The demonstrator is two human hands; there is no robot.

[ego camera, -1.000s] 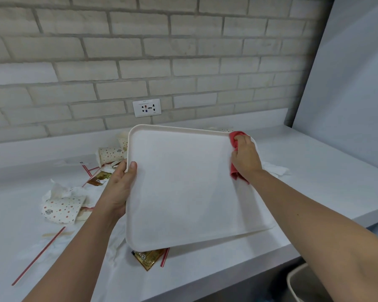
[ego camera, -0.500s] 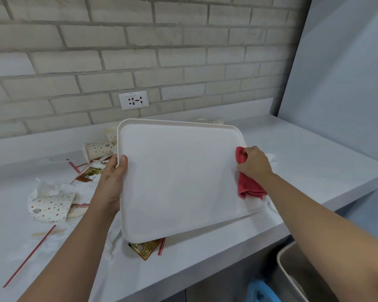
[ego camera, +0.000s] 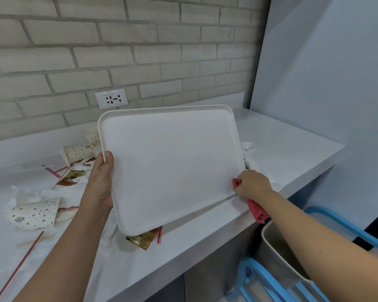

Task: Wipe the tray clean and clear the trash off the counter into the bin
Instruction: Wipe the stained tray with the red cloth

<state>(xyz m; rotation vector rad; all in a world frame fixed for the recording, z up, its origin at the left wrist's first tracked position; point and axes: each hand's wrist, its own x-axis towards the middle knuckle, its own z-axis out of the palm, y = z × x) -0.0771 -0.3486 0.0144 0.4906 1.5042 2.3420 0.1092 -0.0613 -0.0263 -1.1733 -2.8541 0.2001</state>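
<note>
Only the left hand grips the tilted white plastic tray, the right hand bunching a red cloth; the tray may slip.

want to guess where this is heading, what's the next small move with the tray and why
Probably lay the tray down flat on the bare counter to the right. Its face looks clean, the red cloth in the right hand sits at its near right corner, and the left hand holds it tilted; paper cups, napkins and sachets await the bin.
</note>
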